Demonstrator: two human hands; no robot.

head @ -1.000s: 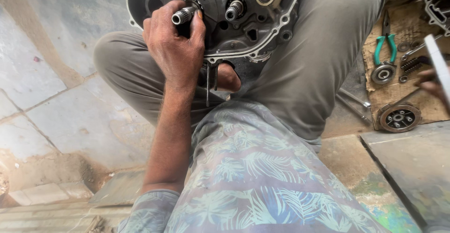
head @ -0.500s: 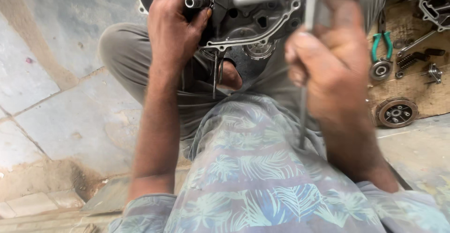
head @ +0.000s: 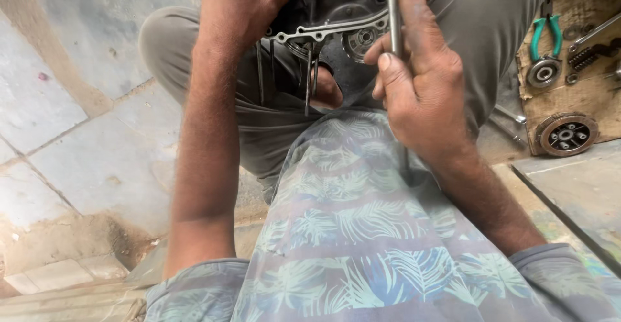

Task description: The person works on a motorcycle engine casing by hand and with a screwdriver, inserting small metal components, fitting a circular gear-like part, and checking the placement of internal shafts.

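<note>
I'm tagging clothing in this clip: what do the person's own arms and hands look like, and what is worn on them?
Both forearms are bare. The left hand and right hand wear no gloves, rings or watch. Short sleeves end near the elbows: grey-blue cloth with a pale leaf print.

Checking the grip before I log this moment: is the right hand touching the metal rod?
Touching. The head view shows the right hand closed around the metal rod, its fingers wrapped over the shaft with no gap.

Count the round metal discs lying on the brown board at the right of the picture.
2. One small disc lies just below the green-handled pliers; a larger disc lies lower, at the board's near edge. Others may lie beyond the frame.
</note>
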